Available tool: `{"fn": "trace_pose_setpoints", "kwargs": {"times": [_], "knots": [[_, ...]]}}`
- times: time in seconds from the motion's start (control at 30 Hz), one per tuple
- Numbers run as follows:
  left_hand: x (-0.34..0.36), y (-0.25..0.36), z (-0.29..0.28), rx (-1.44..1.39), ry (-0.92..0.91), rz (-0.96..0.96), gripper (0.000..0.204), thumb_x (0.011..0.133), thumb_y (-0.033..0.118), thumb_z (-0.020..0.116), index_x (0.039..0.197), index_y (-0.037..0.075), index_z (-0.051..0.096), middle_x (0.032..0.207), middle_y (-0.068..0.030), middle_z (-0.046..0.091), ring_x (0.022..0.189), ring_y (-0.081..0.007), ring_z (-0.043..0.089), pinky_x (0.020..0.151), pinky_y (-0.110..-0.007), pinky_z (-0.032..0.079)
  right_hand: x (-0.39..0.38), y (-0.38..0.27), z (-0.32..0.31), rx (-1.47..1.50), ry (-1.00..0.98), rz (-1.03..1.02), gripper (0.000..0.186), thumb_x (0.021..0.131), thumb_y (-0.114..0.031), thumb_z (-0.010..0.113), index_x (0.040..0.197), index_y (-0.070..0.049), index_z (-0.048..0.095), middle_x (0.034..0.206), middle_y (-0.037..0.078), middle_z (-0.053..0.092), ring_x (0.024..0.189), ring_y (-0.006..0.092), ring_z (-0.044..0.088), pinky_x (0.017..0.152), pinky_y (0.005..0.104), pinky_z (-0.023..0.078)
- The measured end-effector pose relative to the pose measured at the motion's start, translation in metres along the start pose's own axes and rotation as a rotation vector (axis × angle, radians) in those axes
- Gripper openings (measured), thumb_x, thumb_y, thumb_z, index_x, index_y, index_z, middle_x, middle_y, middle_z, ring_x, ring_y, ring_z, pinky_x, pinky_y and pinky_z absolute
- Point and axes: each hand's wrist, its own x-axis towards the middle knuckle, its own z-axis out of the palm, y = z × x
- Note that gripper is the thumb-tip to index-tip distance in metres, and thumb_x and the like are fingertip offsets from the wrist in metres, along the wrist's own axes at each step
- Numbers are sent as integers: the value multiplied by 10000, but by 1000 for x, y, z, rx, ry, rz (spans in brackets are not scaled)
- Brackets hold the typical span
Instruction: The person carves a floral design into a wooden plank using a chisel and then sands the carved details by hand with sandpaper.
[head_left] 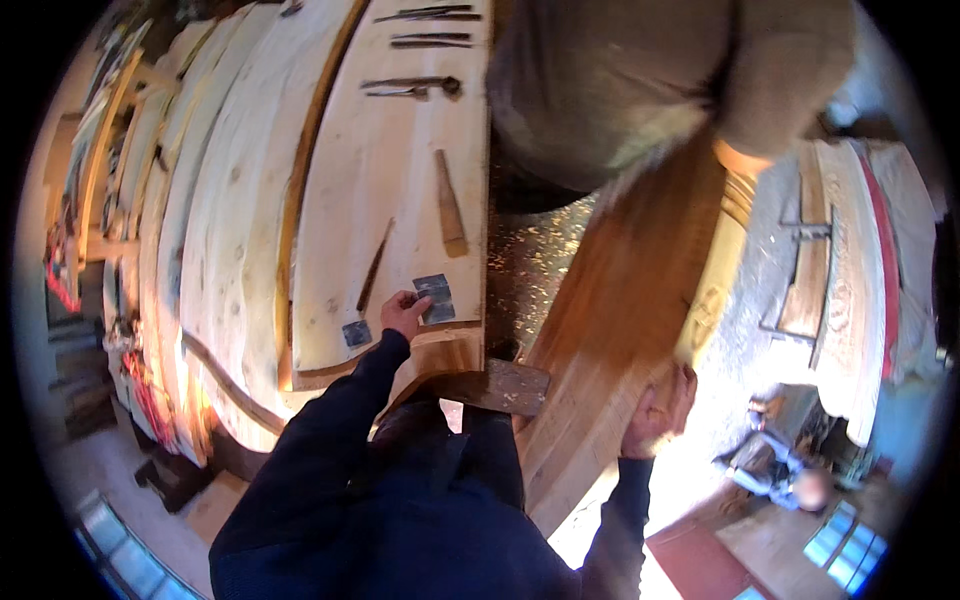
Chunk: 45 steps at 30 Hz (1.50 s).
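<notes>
Dark navy long sleeves (315, 450), snug at the wrists; matching dark top (430, 535); left hand (403, 315), right hand (660, 410) bare.

At the left hand (403, 315), the sheets (435, 300) are slate grey; the small square (356, 334) to its left is a similar grey. The bench (350, 190) beyond that hand is pale cream, streaked lengthwise in pinkish tan and dotted with knots. Beside the right hand (660, 410), the panel (640, 250) runs from honey tan nearby to reddish brown farther off, with a yellow carved edge (712, 295). Both sleeves (330, 420) behind the hands are navy. Between and beyond them, yellow flecks speckle the dark floor (535, 260).
</notes>
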Motion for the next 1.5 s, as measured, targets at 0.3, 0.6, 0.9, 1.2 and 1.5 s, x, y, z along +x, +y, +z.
{"fn": "trace_pose_setpoints", "kwargs": {"times": [0.3,0.6,0.9,1.2,1.5], "knots": [[-170,267,54,-265,-607,206,186,1042,107,820,1173,-23,792,915,1,759,798,-36,646,692,-220,514,-33,-100,-22,616,-128,273,460,956,23,709,1416,11,714,1320,193,779,1256,317,746,1074,452,595],[-236,328,104,-50,-819,338,177,1038,102,809,1150,-36,800,908,-13,770,823,-46,669,715,-223,526,-44,-96,-35,1022,-15,622,526,1001,106,683,1523,51,644,1250,110,771,1130,166,734,1006,310,591],[-246,342,115,257,-896,419,279,1025,59,802,1279,-53,767,1023,-50,790,871,-67,690,755,-248,545,-26,-84,-44,1214,64,888,375,1026,35,704,1399,44,748,1114,35,790,976,95,709,867,245,558],[-247,339,137,120,-987,385,184,1010,33,793,1184,-28,794,1022,-61,754,849,-87,666,746,-260,526,-31,-59,-49,1179,-22,697,374,1014,40,750,1387,60,730,1251,88,793,1105,148,744,984,293,598],[-239,336,171,169,-835,914,161,940,72,845,1008,-41,754,1195,-137,750,973,-174,708,826,-315,552,-19,-50,-68,719,-234,708,308,991,-3,761,1294,44,781,1168,166,847,1035,204,820,931,327,634]]}}
